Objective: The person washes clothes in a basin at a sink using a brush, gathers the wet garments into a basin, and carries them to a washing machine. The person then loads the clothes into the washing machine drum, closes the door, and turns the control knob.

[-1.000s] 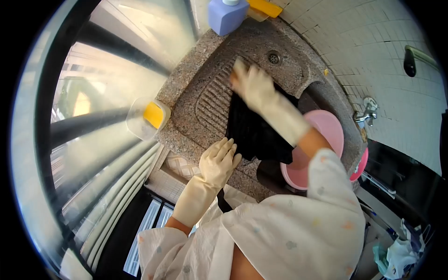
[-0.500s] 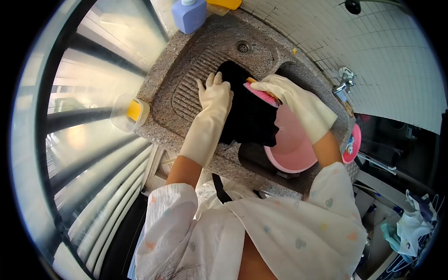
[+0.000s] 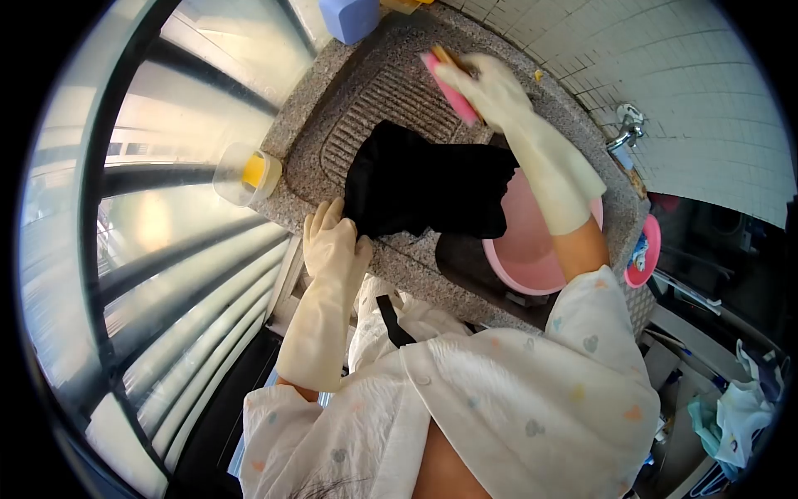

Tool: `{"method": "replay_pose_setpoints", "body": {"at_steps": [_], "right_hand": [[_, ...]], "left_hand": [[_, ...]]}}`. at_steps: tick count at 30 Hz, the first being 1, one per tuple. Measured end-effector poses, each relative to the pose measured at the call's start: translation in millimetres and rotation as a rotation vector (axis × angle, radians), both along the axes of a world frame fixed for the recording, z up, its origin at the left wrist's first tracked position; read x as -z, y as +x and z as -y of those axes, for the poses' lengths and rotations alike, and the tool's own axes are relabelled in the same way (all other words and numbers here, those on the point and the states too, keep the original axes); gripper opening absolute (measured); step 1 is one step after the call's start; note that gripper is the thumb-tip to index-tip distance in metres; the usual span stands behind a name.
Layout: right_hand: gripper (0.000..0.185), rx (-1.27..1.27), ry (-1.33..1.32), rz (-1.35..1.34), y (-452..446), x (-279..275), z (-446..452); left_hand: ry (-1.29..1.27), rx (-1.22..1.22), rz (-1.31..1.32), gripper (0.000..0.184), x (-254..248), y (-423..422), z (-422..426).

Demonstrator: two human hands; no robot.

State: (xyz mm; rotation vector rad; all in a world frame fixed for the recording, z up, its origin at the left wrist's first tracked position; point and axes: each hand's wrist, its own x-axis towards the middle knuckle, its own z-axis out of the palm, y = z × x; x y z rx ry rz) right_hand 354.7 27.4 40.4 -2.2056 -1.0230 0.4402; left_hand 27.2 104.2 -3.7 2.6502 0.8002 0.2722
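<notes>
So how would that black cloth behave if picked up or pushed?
The black cloth would probably hang limp, since it lies draped and rumpled. Pushed, it would likely bunch rather than roll, being spread out flat.

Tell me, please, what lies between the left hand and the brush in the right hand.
In the head view, the black cloth lies between the left hand and the brush, then some ridged stone nearer the brush.

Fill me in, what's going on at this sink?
A gloved person stands over a black cloth lying partly on a ribbed stone washboard. The left hand is at the cloth's near left corner. The right hand has a pink-bristled brush in its grip, clear of the cloth beyond its far edge. The cloth's right end overlaps a pink basin in this view.
</notes>
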Motion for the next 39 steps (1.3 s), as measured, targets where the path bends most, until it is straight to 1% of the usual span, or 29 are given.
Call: {"method": "replay_pose_setpoints", "body": {"at_steps": [1,2,4,5,6,8,9,10,12,13,14,15,16,18,20,22,23,24,26,28,29,30,31,33,34,35,36,37,39], "right_hand": [[0.070,0.079,-0.176,-0.073,-1.6,20.3,13.9],[0.071,0.157,-0.352,-0.146,-3.2,28.4,24.3],[0.066,-0.027,-0.577,-0.419,-22.8,15.4,45.8],[0.062,-0.072,-0.571,-0.558,-35.3,21.7,56.7],[0.059,-0.116,-0.563,-0.695,-47.9,34.2,68.0],[0.057,-0.160,-0.334,-0.474,-71.3,54.6,83.9],[0.064,-0.255,-0.103,-0.142,-82.1,80.9,98.4],[0.066,-0.312,-0.028,-0.108,-95.2,61.2,100.1],[0.064,-0.348,-0.128,-0.134,-112.4,55.9,101.6],[0.062,-0.320,-0.221,-0.196,-119.9,55.7,101.3],[0.062,-0.316,-0.221,-0.196,-122.9,55.9,104.5],[0.062,-0.225,-0.186,-0.217,-124.0,57.1,108.0],[0.061,-0.136,-0.151,-0.240,-123.9,60.0,111.5],[0.064,-0.066,-0.103,-0.255,-113.4,63.1,127.5],[0.067,0.049,-0.091,-0.203,-106.4,61.4,145.0],[0.066,0.267,-0.040,-0.248,-102.8,56.2,152.8],[0.064,0.305,-0.005,-0.246,-96.7,55.9,153.4],[0.061,0.276,0.048,-0.171,-90.9,58.8,152.9],[0.061,0.103,-0.040,0.149,-90.3,51.0,139.7],[0.051,-0.064,-0.070,0.028,-117.8,29.9,91.0],[0.048,-0.228,-0.100,-0.059,-130.4,38.8,62.7],[0.048,-0.387,-0.120,0.163,-146.6,69.1,41.8],[0.058,-0.363,0.064,0.353,-140.7,104.2,11.0],[0.053,-0.280,0.034,0.423,-103.5,129.1,-46.8],[0.049,-0.152,-0.043,0.416,-80.0,129.7,-74.9],[0.048,-0.032,0.001,0.290,-48.6,129.8,-108.0],[0.046,0.000,0.030,0.287,-44.5,131.2,-109.5],[0.046,-0.066,0.026,0.112,-36.3,132.8,-101.2],[0.046,-0.251,0.010,0.019,-57.8,83.8,-68.1]], "left_hand": [[0.008,0.038,-0.096,0.018,-4.3,4.2,1.0],[0.007,0.039,-0.092,0.018,-6.2,12.5,-1.1],[-0.248,0.010,0.113,0.020,-3.1,38.2,-12.4],[-0.251,0.036,0.144,0.023,6.0,51.1,-20.3],[-0.158,0.022,0.138,0.026,10.0,67.0,-24.7],[0.012,0.008,0.156,0.032,26.3,100.2,-38.0],[0.087,0.007,0.183,0.036,41.8,114.5,-45.6],[0.085,0.009,0.183,0.036,55.8,124.6,-51.2],[0.298,0.208,0.034,0.032,69.4,141.8,-59.0],[0.297,0.211,0.035,0.032,68.8,153.3,-66.1],[0.001,0.182,-0.218,0.032,49.7,167.1,-72.3],[-0.297,0.146,-0.468,0.032,33.0,175.7,-76.3],[-0.297,0.148,-0.469,0.032,20.4,171.8,-76.2],[-0.123,0.150,-0.143,0.035,0.6,144.1,-68.8],[0.269,0.315,0.198,0.024,37.3,105.7,-54.5],[0.153,0.558,-0.037,0.031,24.3,53.6,-24.8],[0.150,0.556,-0.039,0.031,16.2,36.2,-13.9],[0.090,0.483,0.044,0.034,8.1,23.9,-6.3],[0.029,0.407,0.129,0.038,7.7,14.6,-3.7],[0.071,0.361,0.127,0.041,33.6,7.0,-3.0],[0.093,0.351,0.188,0.039,55.5,6.4,2.0],[0.104,0.367,0.204,0.035,64.4,9.3,2.8],[0.088,0.392,0.227,0.033,67.1,13.8,1.5],[0.078,0.395,0.299,0.029,68.7,16.6,2.4],[0.069,0.386,0.283,0.029,66.8,11.0,6.8],[0.072,0.393,0.287,0.030,63.9,10.8,1.3],[0.065,0.399,0.304,0.031,63.3,15.9,-3.0],[0.030,0.382,0.298,0.033,57.5,13.9,3.3],[0.018,0.381,0.308,0.033,58.9,7.8,-0.6]]}}
